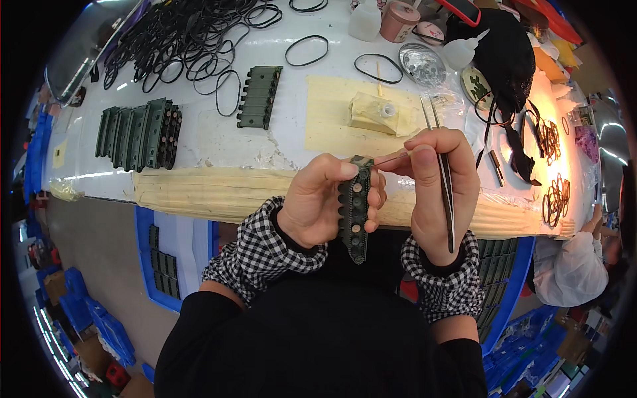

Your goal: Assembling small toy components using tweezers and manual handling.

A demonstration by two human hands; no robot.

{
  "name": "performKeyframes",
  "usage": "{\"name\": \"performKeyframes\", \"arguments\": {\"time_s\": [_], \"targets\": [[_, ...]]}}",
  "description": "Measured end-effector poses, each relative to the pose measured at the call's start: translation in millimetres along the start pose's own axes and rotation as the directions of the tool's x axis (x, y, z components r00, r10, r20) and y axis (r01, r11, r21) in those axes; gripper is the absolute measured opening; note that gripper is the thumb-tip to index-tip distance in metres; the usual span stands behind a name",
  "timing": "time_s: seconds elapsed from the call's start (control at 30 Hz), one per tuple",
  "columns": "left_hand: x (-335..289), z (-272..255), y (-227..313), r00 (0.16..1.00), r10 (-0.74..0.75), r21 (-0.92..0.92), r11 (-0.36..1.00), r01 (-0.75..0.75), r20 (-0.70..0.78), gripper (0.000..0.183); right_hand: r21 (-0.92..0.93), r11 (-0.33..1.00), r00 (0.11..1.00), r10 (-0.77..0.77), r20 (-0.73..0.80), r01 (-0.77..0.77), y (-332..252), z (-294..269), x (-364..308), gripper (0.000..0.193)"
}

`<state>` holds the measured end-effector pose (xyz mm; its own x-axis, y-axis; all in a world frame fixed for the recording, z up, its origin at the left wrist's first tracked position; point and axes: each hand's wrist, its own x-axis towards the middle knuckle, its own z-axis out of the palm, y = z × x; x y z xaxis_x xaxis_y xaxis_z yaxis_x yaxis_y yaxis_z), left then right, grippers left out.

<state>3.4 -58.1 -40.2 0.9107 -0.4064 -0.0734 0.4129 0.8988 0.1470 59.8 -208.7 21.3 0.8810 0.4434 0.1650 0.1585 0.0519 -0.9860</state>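
Note:
My left hand [312,199] grips a dark green toy tank track piece [358,215] between thumb and fingers, held upright over the table's front edge. Round wheels, some with tan centres, run down its face. Opposite it, my right hand [446,189] pinches a thin reddish rod [390,160] between thumb and forefinger, its tip at the upper end of the piece. Metal tweezers [449,212] are also tucked in this hand, points upward and away from the piece. Whether the rod is a brush or a needle is too small to tell.
Green track pieces lie stacked [139,136], with another bundle [259,97] beside them. Black rubber bands [192,40] heap at the back left. A taped block [371,114] sits on a yellow sheet [325,93]. Blue trays [147,259] flank me below; another person's sleeve [570,272] is at right.

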Motion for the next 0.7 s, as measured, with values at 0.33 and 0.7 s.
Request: {"name": "performKeyframes", "arguments": {"time_s": [0.33, 0.7], "targets": [[0.1, -2.3, -0.4, 0.997, 0.005, -0.04, 0.999, -0.003, 0.071, 0.028, 0.037, 0.999, 1.0, -0.006, -0.008, 0.006, 1.7, 1.0, -1.1, 0.019], [0.7, -2.0, -0.8, 0.996, 0.004, -0.051, 0.999, 0.0, 0.092, 0.03, 0.074, 0.997, 1.0, -0.015, -0.005, 0.016, 1.5, 2.0, 0.0, 0.019]]}}
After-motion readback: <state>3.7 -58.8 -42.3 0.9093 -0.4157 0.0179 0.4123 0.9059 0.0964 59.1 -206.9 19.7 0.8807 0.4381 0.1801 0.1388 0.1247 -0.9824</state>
